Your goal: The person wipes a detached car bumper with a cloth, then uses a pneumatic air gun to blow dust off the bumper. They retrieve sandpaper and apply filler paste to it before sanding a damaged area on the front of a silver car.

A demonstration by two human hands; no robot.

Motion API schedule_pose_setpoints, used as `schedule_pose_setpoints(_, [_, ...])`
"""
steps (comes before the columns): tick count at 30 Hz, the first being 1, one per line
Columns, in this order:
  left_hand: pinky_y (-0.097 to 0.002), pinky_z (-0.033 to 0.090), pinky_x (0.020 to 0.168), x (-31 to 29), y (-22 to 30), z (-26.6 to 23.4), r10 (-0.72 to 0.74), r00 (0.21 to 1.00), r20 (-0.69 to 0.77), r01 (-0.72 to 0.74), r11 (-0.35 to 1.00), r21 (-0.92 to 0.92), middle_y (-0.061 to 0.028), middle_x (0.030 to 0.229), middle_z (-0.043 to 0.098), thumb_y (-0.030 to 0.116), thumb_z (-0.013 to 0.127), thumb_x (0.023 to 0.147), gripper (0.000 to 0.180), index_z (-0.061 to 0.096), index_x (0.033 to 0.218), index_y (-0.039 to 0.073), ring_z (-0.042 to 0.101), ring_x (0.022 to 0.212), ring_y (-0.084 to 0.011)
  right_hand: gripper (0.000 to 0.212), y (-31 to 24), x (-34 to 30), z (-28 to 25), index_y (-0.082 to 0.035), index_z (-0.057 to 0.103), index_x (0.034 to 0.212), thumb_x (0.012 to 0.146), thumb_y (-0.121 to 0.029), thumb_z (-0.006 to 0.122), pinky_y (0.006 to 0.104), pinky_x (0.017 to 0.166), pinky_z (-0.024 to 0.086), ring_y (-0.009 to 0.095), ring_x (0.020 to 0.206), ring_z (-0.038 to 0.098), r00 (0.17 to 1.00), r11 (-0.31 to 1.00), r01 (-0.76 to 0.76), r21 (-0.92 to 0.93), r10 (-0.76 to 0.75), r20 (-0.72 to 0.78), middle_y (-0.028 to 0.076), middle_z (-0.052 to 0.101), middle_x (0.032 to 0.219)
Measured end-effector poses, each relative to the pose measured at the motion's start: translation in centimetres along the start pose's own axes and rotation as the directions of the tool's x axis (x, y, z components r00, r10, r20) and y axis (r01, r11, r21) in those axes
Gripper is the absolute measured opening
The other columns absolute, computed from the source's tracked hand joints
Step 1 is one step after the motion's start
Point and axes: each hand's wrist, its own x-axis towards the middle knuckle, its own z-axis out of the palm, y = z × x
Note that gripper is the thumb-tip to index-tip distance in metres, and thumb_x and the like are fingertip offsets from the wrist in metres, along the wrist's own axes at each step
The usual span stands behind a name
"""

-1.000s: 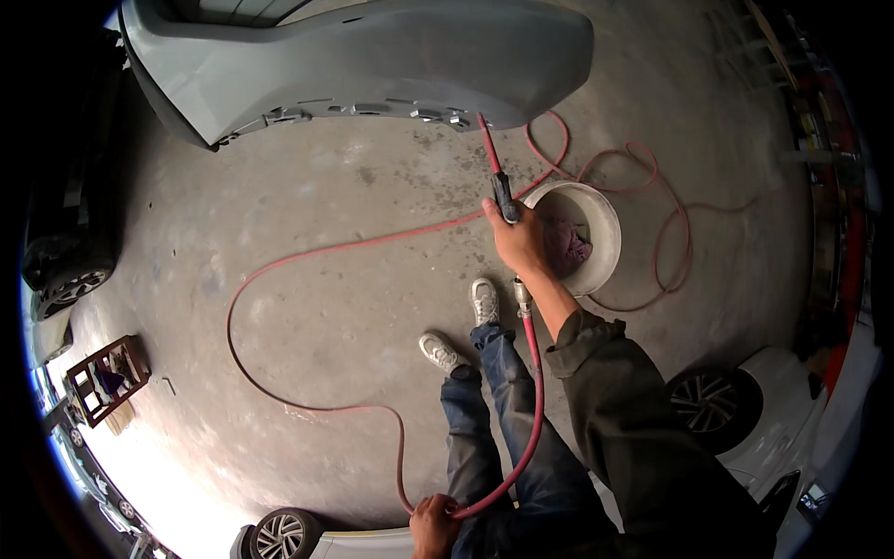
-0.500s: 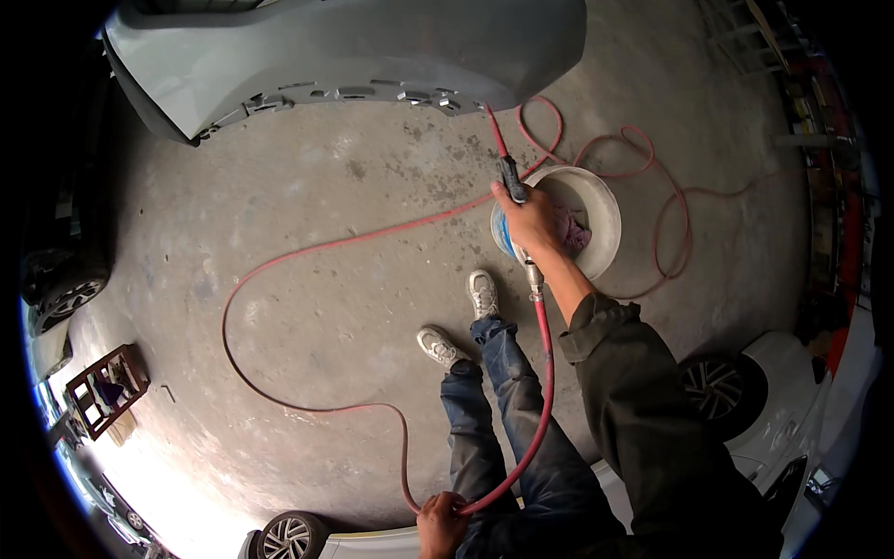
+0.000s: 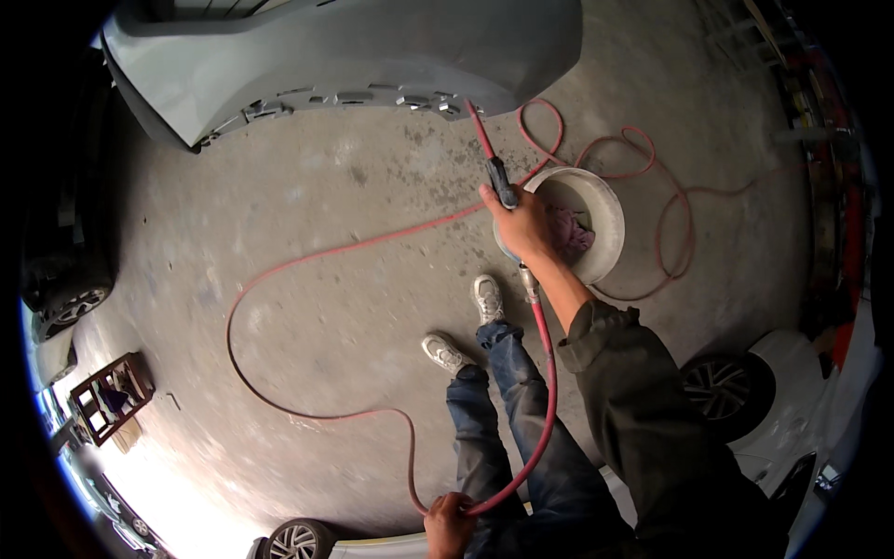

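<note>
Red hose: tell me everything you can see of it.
The red hose looks rubbery, slim and flexible. One end meets a metal coupling by the right hand. From there it bows down to the left hand, which grips it, then winds across the grey floor into loose loops beside the pale bucket.

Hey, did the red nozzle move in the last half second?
Yes: the red nozzle has swung to the left, compared with the grey panel.
</note>
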Motion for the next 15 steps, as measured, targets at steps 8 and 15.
schedule_pose_setpoints(8, [-0.043,0.048,0.063,9.0,-4.1,4.3,-0.025,0.998,-0.064,0.03,0.997,0.068,-0.0126,0.081,0.061,0.012,0.073,0.076,0.017,0.061,0.087,0.008,0.06,0.072,-0.0336,0.043,1.4,-1.5,1.9,-0.002,0.058,0.085,0.09,-0.044,0.062,0.043,0.052,0.045,0.036,0.059,0.062,0.99,0.988,0.139,0.067,-0.14,0.008,0.017,0.06,0.061])
schedule_pose_setpoints(15, [-0.0451,0.048,0.063,19.0,-10.0,9.9,-0.032,0.967,-0.252,0.001,0.993,-0.121,-0.0161,0.08,0.06,0.018,0.067,0.086,0.016,0.061,0.087,0.004,0.058,0.072,-0.0369,0.043,8.3,2.5,4.9,-0.002,0.055,0.078,0.09,-0.042,0.065,0.0335,0.046,0.038,0.017,0.047,0.048,0.984,0.948,0.153,0.28,-0.119,-0.135,0.007,0.051,0.055])
